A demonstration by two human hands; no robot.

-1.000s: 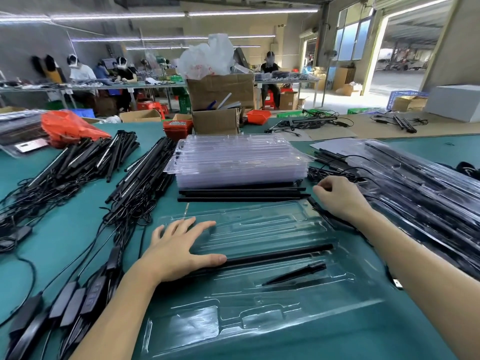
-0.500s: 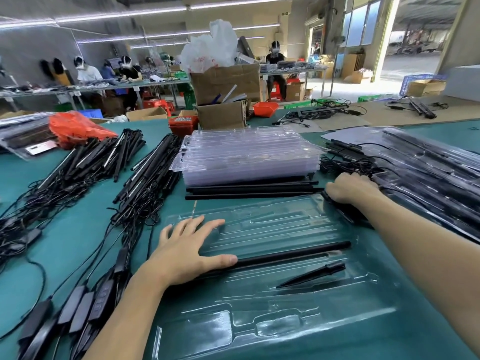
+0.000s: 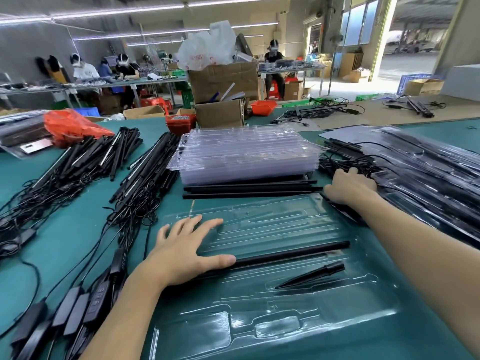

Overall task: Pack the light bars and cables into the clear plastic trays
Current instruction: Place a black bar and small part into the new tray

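1. Head view: the left hand (image 3: 185, 252) lies flat, fingers spread, holding nothing, thumb touching the light bar (image 3: 291, 254) seated in the open clear tray (image 3: 272, 331) on the tabletop (image 3: 78, 229). Uneven pressure may pop the bar from its channel.
2. The right hand (image 3: 349, 187) reaches the cable bundle (image 3: 345, 162) beside the filled trays (image 3: 428, 172); its grip cannot be determined. Tangled cables may drag neighbouring ones along.
3. The ground spike (image 3: 311, 275) lies loose in the tray; any tray shift may unseat it.

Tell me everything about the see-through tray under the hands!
The tray is clear, shiny moulded plastic, lying flat on the green table. It has long grooves and shaped pockets. One long black bar and a black pointed spike sit in it; the other slots look empty. The left hand presses flat on its left side, thumb on the bar.
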